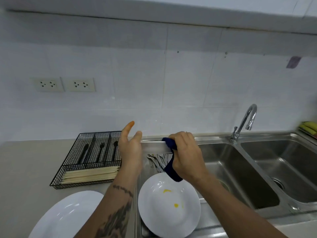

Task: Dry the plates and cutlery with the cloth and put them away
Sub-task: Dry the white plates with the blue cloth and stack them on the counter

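Observation:
I hold a white plate [154, 146] edge-on above the drainboard, between both hands. My left hand [130, 148] presses its palm against the plate's left rim, fingers stretched upward. My right hand [186, 155] grips a dark blue cloth [171, 162] wrapped over the plate's right rim, and the cloth's tail hangs down. Under the plate lies a heap of metal cutlery [157, 163]. A white plate with yellow spots [169, 210] rests on the drainboard near me. Another white plate [66, 217] sits on the counter at the lower left.
A black wire cutlery tray [68, 170] on the counter holds black utensils and wooden chopsticks [91, 175]. A double steel sink [236, 169] with a chrome tap [247, 121] fills the right side. Bananas [308, 127] lie at the far right. Wall sockets [65, 84] are behind the tray.

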`<state>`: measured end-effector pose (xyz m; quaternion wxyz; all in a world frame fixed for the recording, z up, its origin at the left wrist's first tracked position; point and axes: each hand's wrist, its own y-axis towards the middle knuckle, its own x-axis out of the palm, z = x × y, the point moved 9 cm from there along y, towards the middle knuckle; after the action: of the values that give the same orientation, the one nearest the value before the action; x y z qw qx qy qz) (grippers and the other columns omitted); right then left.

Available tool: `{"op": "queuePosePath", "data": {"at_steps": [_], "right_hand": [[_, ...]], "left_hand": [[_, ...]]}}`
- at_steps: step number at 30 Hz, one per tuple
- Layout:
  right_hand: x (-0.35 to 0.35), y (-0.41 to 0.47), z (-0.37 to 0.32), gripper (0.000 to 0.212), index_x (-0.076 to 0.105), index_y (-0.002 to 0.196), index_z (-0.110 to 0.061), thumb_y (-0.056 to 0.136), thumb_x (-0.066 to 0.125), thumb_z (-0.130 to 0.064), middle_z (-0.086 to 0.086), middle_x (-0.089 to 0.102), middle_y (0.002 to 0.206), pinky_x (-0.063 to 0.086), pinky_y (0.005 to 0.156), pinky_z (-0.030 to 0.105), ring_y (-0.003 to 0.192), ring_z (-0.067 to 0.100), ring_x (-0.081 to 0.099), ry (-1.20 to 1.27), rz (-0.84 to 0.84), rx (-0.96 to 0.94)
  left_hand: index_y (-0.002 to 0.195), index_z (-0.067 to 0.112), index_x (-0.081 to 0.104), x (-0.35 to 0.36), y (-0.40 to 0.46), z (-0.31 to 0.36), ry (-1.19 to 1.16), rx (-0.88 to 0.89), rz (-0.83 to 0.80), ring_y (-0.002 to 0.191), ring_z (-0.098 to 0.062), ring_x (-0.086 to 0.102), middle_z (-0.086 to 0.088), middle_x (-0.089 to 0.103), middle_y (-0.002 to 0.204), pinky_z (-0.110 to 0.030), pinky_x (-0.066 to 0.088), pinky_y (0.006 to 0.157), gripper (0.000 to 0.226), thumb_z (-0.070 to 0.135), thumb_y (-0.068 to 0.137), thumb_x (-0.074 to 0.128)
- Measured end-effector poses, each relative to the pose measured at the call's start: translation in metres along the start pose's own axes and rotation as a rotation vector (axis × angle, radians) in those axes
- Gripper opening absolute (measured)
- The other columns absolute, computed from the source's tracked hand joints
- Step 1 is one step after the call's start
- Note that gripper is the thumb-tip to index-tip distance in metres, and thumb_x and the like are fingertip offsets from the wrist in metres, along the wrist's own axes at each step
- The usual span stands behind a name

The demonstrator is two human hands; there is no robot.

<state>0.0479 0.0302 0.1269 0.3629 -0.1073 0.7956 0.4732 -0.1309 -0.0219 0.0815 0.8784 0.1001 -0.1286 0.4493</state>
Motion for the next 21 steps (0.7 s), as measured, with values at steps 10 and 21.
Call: {"op": "queuePosePath", "data": {"at_steps": [10,21], "right_hand": [[0.027,-0.033,0.028,0.04,0.06,0.122,-0.026,0.088,0.053,-0.007,-0.014,0.062,0.119,0.038,0.094,0.014,0.108,0.002,0.053,0.331,-0.462,0.129],[0.061,-0.021,0.004,0.045,0.047,0.13,-0.024,0.088,0.054,-0.01,-0.009,0.048,0.13,0.034,0.102,0.022,0.118,0.012,0.044,0.233,-0.435,0.169]], "left_hand": [[0.142,0.02,0.051,-0.047,0.014,-0.037,-0.142,-0.32,0.162,0.108,-0.026,0.063,-0.002,0.06,0.127,-0.044,0.055,0.09,0.072,-0.021,0.084,0.039],[0.116,0.025,0.062,-0.03,-0.013,-0.033,-0.068,-0.266,-0.035,0.098,-0.017,0.068,0.003,0.072,0.111,-0.031,0.057,0.079,0.056,-0.018,0.085,0.044]]}}
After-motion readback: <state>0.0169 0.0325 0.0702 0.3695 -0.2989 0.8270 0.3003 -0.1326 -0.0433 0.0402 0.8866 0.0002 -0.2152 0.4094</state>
